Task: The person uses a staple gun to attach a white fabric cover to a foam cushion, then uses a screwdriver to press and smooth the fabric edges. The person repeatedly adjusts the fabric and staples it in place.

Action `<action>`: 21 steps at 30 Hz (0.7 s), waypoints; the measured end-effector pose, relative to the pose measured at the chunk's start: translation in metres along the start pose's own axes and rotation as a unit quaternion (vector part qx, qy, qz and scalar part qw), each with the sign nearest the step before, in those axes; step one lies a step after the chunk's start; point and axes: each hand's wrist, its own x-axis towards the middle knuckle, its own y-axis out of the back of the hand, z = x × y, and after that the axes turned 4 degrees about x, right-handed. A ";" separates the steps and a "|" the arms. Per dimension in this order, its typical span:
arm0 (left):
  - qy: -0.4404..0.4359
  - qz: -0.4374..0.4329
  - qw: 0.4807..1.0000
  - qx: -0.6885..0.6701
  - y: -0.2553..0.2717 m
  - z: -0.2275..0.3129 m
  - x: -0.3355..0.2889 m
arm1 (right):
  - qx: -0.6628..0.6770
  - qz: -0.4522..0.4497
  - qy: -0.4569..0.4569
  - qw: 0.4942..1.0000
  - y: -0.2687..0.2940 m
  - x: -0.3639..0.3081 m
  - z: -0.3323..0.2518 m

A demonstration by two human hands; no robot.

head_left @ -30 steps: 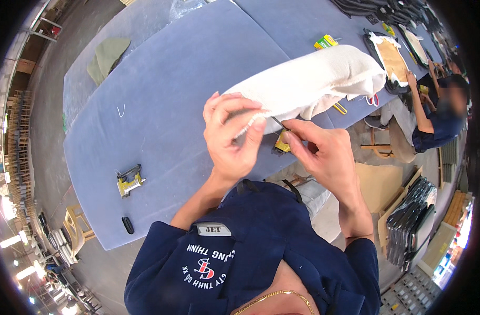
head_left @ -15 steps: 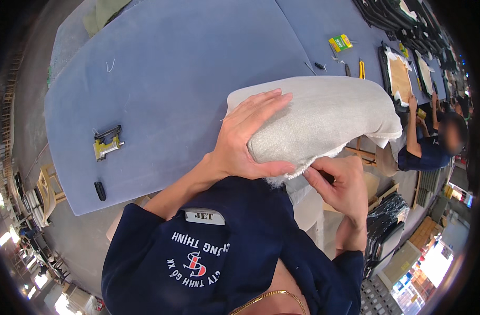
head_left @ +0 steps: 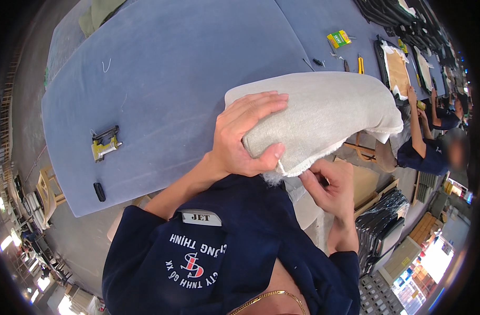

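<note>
A padded seat-like piece covered in light grey woven fabric [head_left: 324, 107] rests at the near edge of the blue-covered table, partly overhanging toward me. My left hand [head_left: 242, 134] is closed over its left end, fingers across the top and thumb at the near corner. Along the near side the fabric has a frayed white edge [head_left: 331, 149]. Just below that edge, my right hand [head_left: 331, 186] is closed in a pinch at the fabric's border. The fingertips are partly hidden under the cloth.
On the blue table [head_left: 171, 73] lie a yellow and black staple gun [head_left: 105, 145], a small black object [head_left: 99, 191], a yellow-handled tool [head_left: 360, 64] and a green-yellow box [head_left: 338, 39]. Co-workers [head_left: 426, 152] handle a similar panel at right. Dark stacked pieces [head_left: 381, 223] stand below.
My left thumb has lifted from along the near edge toward the corner. The right hand has shifted slightly left, and the padded piece has moved a little left and away.
</note>
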 end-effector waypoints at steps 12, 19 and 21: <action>-0.022 0.018 1.000 -0.007 -0.006 -0.009 0.000 | -0.009 0.067 0.067 0.995 -0.022 -0.002 0.030; -0.032 0.107 0.983 -0.144 -0.018 -0.030 -0.013 | 0.007 0.055 0.034 0.998 -0.025 -0.009 0.023; -0.025 0.064 0.988 -0.135 -0.014 -0.028 -0.021 | 0.000 0.024 0.027 0.999 -0.018 -0.016 0.022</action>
